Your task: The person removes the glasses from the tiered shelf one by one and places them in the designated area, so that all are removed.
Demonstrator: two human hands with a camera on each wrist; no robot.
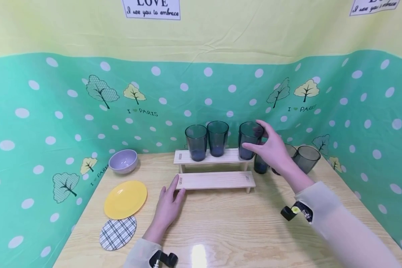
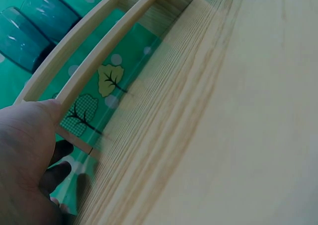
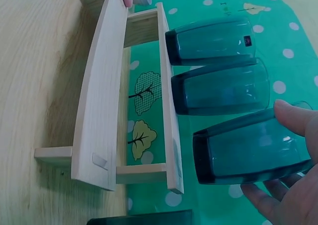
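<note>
My right hand grips a dark blue-green drinking glass, thumb on one side and fingers on the other. The glass is upright over the right end of the rear wooden riser, and in the right wrist view a gap shows between its base and the board. Two matching glasses, one at the left and one beside it, stand on that riser. My left hand touches the left end of the lower front riser, its fingers spread and mostly straight; the thumb lies at the front corner.
Right of the risers, partly behind my right arm, stand another dark glass and greyish glasses. On the left are a purple bowl, a yellow plate and a checked round mat. A patterned curtain surrounds the table.
</note>
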